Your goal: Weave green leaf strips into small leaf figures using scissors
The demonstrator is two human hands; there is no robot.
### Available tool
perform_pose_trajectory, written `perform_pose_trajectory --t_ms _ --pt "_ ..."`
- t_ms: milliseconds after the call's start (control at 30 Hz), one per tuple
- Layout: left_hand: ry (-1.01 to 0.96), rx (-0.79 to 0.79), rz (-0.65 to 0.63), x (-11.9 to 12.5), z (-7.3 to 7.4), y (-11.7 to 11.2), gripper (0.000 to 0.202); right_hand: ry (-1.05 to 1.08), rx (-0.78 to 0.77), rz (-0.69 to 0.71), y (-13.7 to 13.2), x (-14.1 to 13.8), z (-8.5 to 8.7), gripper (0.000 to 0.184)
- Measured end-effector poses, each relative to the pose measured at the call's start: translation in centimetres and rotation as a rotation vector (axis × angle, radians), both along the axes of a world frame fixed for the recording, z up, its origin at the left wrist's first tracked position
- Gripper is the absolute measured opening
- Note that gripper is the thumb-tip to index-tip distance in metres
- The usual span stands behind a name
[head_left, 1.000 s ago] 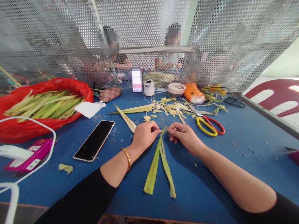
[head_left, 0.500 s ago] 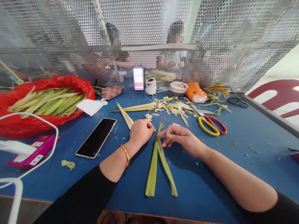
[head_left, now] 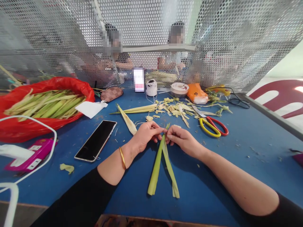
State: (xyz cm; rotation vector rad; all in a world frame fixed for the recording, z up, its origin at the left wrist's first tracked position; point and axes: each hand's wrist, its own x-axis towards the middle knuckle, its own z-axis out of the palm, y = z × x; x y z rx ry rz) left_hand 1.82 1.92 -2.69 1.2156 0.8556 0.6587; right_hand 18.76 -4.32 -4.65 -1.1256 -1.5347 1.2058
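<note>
- Left hand: at the centre of the frame, its fingertips reaching the narrow upper end of the green leaves. Whether they pinch leaf or something finer cannot be told.
- Right hand: just right of centre, thumb and index finger close together beside the same end, other fingers curled. Whether anything is pinched there cannot be told.
- Green leaves: on the table, below centre, gathered at the top and parted into two strips toward the lower edge; short tips project above, between the hands.
- Scissors: right of centre, one handle yellow, one red, blades pointing upper left toward leaf scraps.
- Pale leaf: just above the left hand, slanting to the upper left.
- Upper middle: white thread spool, tape roll and orange packet, left to right; upright lit phone left of the spool.
- Left side: red bag holding long leaves; dark-screened phone lying flat; purple power strip at lower left.
- Background: perforated screen, two people visible through it.
</note>
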Motion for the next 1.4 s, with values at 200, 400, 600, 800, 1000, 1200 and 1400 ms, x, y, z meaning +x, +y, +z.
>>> perform_pose_trajectory --t_ms 200,400,600,800,1000,1200,1400 --pt "-0.04 0.03 -0.009 0.1 -0.4 0.1 0.018 -0.014 0.014 -0.057 0.0 -0.1 0.2 0.023" --pt "0.296 0.419 0.01 0.2 -0.8 0.2 0.014 -0.156 0.04 -0.064 -0.2 -0.2 0.3 0.018" --pt "0.571 0.672 -0.015 0.0 -0.5 0.1 0.013 -0.442 0.092 -0.069 -0.4 -0.6 1.1 0.015" --pt "0.38 0.498 0.038 0.1 -0.6 0.0 0.01 -0.172 0.016 -0.116 -0.1 -0.6 0.6 0.009" --pt "0.077 0.357 0.212 1.1 -0.6 -0.8 0.013 -0.148 0.076 -0.095 0.1 -0.7 0.2 0.004" --pt "0.016 0.163 0.26 1.3 -0.1 -2.1 0.026 -0.111 0.062 -0.127 0.0 -0.9 0.4 0.019" --pt "-0.015 -0.218 -0.035 1.1 1.2 -3.1 0.017 0.131 -0.012 -0.265 -0.2 -1.0 1.5 0.02"
